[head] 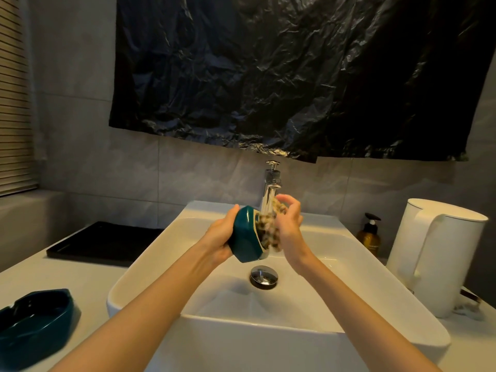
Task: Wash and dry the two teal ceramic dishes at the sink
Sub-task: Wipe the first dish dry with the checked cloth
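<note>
Above sink, left hand cups tilted dish (right hand holds cloth).

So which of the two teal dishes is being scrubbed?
The teal dish tipped on edge over the sink, gripped by the left hand while the right hand rubs a patterned cloth inside it. The other dish sits flat on the counter, untouched.

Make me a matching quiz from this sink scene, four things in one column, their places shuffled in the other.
1. tilted teal dish
2. second teal dish
3. white jug
4. amber pump bottle

A. counter, left of the sink
B. counter, far right
C. held over the sink
D. right of the tap, at the back

Pairs: 1-C, 2-A, 3-B, 4-D
</note>
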